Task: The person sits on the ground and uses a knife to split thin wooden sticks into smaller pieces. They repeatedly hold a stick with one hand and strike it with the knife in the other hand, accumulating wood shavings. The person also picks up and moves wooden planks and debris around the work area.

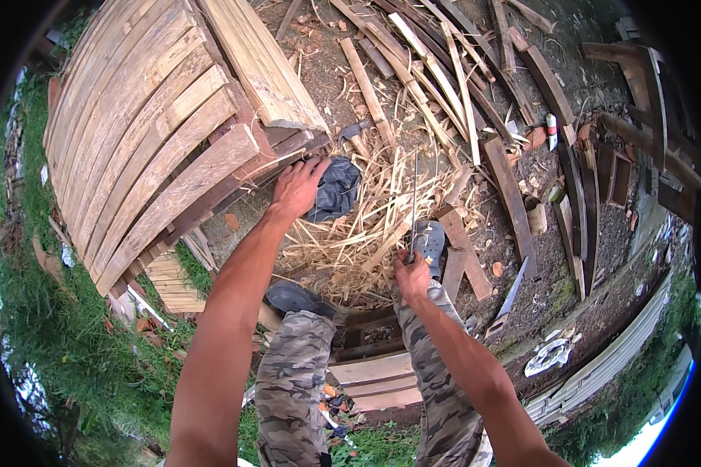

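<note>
While my right hand [411,274] grips a thin straight metal rod [413,204] standing over the pale heap of wood splinters [366,226], my left hand [296,187] presses flat on the slatted wooden pallet [144,132], beside a crumpled dark cloth [335,189].

The big pallet [148,148] is rough, pale wood. The shavings [366,226] look dry and stringy. The thin rod [413,202] in the right hand [411,272] looks like dull metal, maybe. The dark bag [335,189] looks like crinkly, shiny plastic.
</note>
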Demonstrator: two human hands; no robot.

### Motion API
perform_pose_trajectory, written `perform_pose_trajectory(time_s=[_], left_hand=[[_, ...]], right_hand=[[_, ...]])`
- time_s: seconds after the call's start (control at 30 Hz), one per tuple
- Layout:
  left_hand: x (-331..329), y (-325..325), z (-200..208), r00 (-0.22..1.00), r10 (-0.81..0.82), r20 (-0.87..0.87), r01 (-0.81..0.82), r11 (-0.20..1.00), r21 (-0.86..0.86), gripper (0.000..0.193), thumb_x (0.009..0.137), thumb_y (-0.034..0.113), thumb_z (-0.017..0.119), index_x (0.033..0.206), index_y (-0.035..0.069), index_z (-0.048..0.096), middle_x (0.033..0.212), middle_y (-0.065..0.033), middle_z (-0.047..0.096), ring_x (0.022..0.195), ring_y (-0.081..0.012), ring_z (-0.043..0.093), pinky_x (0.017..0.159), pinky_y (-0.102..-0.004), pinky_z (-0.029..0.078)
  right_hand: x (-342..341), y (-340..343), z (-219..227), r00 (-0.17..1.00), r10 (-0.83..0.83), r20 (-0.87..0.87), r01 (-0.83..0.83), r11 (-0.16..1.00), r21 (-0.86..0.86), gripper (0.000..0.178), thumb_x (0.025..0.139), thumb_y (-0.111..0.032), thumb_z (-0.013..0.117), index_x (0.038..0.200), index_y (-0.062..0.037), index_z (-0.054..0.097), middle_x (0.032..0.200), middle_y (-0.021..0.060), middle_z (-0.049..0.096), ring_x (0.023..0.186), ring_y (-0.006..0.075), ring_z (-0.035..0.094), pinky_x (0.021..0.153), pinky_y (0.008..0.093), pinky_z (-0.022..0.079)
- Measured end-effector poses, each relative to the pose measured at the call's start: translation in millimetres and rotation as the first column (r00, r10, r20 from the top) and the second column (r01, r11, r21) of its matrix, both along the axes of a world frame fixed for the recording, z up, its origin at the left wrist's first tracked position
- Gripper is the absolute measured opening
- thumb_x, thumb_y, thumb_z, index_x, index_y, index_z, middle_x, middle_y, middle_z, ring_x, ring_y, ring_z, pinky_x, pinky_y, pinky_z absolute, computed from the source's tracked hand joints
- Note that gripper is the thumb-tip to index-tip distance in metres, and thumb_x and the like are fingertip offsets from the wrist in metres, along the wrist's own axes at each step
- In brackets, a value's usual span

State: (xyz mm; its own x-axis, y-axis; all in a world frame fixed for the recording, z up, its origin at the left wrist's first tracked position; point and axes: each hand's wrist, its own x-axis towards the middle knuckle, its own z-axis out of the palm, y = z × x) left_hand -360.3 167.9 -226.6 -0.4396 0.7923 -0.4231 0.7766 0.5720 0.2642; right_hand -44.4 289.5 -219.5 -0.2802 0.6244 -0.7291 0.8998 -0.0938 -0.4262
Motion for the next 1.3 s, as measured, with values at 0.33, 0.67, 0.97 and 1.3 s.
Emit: perform_pose_trajectory(time_s=[0.33, 0.67, 0.97, 1.3], left_hand=[[24.5, -19.0, 6.4, 0.989, 0.094, -0.113, -0.065, 0.97, 0.235, 0.038, 0.09, 0.032, 0.063, 0.117, 0.006, 0.056, 0.097, -0.0103, 0.063, 0.105, -0.028, 0.056, 0.099, -0.0438, 0.039], [34.0, -8.4, -16.0, 0.995, 0.043, -0.088, -0.066, 0.957, -0.281, 0.024, 0.082, 0.017, 0.061, 0.103, 0.007, 0.066, 0.101, -0.0108, 0.066, 0.099, -0.0281, 0.062, 0.09, -0.043, 0.045], [32.4, -38.2, 86.8, 0.809, 0.55, 0.207, -0.573, 0.817, 0.064, 0.025, 0.087, 0.024, 0.059, 0.095, 0.0, 0.064, 0.096, -0.0187, 0.068, 0.09, -0.0406, 0.063, 0.08, -0.048, 0.048], [107.8, -70.3, 209.6, 0.185, 0.748, 0.638, -0.975, 0.22, 0.025, 0.014, 0.092, 0.011, 0.058, 0.089, -0.002, 0.062, 0.07, -0.0031, 0.06, 0.059, -0.0101, 0.051, 0.054, -0.0302, 0.04]], right_hand=[[-22.6, 13.6, 37.9, 0.997, 0.075, -0.015, -0.075, 0.996, -0.047, 0.027, 0.083, -0.021, 0.068, 0.1, -0.0005, 0.063, 0.075, 0.0077, 0.069, 0.064, 0.0135, 0.067, 0.052, 0.0304, 0.053], [-34.7, -11.9, 62.8, 0.967, -0.256, -0.004, 0.248, 0.939, -0.237, 0.028, 0.08, -0.022, 0.07, 0.097, 0.0008, 0.066, 0.076, 0.0105, 0.069, 0.06, 0.0178, 0.066, 0.056, 0.0324, 0.053], [-54.8, -17.0, 116.1, 0.958, -0.281, -0.06, 0.258, 0.932, -0.254, 0.031, 0.079, -0.026, 0.074, 0.091, 0.0001, 0.063, 0.074, 0.0089, 0.068, 0.059, 0.017, 0.066, 0.056, 0.0328, 0.053], [-101.2, -59.0, 216.4, 0.963, -0.06, -0.264, -0.015, 0.962, -0.273, 0.035, 0.075, -0.021, 0.083, 0.09, -0.0016, 0.058, 0.09, 0.0052, 0.066, 0.073, 0.0127, 0.053, 0.071, 0.0289, 0.045]])
